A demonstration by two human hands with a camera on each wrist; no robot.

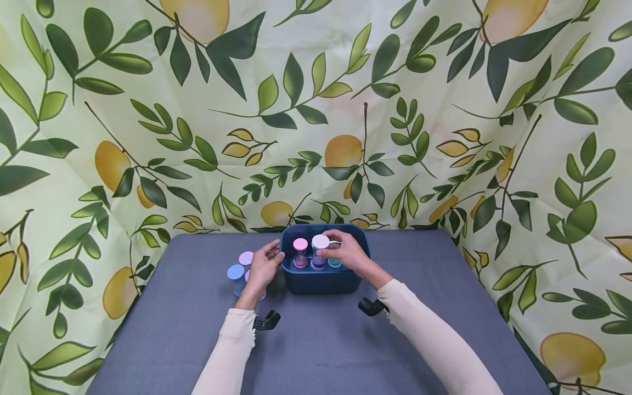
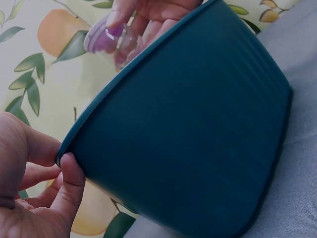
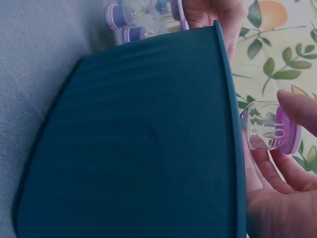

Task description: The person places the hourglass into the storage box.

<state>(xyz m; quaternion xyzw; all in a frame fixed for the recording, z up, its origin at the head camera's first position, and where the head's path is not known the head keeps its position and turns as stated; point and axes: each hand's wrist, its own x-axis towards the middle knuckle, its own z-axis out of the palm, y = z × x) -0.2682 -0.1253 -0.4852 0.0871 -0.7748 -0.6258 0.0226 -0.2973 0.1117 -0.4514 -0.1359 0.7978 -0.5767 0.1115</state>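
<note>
1. Lemon-and-leaf printed cloth [image 1: 444, 137] hangs behind and beside a grey-blue table [image 1: 316, 340].
2. On the table stands a dark teal tub [image 1: 321, 280] holding a pink-capped jar [image 1: 300, 252] and a teal jar [image 1: 334, 262].
3. Right hand [image 1: 348, 252] curls its fingers around a clear white-capped jar [image 1: 320, 251] with a purple base, upright inside the tub.
4. Left hand [image 1: 264, 269] pinches the tub's left rim between thumb and fingers.
5. Just left of the tub stand a lilac-capped jar [image 1: 246, 258] and a blue-capped jar [image 1: 236, 272].
</note>
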